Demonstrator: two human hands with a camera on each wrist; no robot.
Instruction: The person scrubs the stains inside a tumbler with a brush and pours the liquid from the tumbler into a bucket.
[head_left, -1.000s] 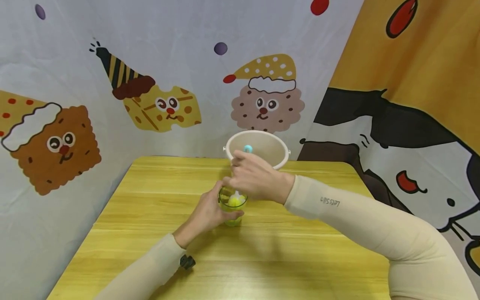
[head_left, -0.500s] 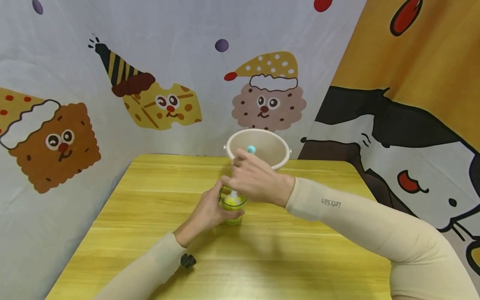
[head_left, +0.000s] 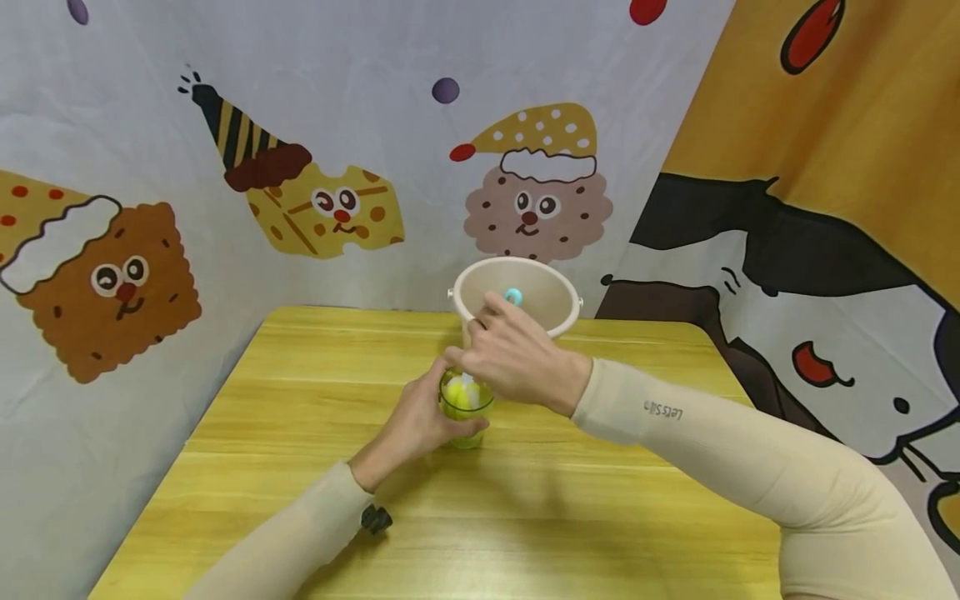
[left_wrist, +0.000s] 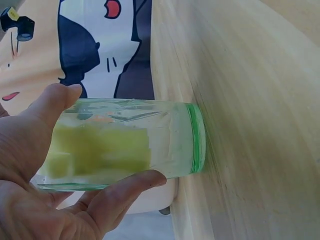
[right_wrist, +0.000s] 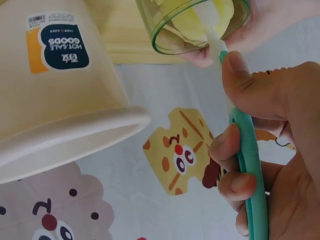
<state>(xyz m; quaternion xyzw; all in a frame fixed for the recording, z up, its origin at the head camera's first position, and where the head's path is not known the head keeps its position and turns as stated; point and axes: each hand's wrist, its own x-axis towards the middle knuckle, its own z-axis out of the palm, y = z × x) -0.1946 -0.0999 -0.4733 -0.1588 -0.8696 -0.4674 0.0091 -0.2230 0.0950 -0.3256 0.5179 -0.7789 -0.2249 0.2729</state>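
Note:
My left hand point(head_left: 412, 421) grips a clear green-tinted drinking glass point(left_wrist: 172, 135), thumb on one side and fingers on the other. In the head view the glass stands upright on the table. Inside it sits the yellow sponge head point(left_wrist: 100, 150) of a cup brush. My right hand point(head_left: 517, 358) holds the brush by its teal and white handle point(right_wrist: 252, 175), above the glass mouth. Most of the handle is hidden behind my right hand in the head view; its light-blue looped end point(head_left: 513, 296) shows beyond the knuckles.
A cream bucket point(head_left: 517, 262) with a label point(right_wrist: 59, 42) stands just behind my right hand at the table's back edge. The wooden table point(head_left: 600, 517) extends to both sides. A cartoon-printed cloth point(head_left: 345, 83) hangs behind it.
The handle's looped end has shifted to the right, and the right hand has tilted slightly. In the glass, the sponge head has moved up and left. My left hand keeps its hold.

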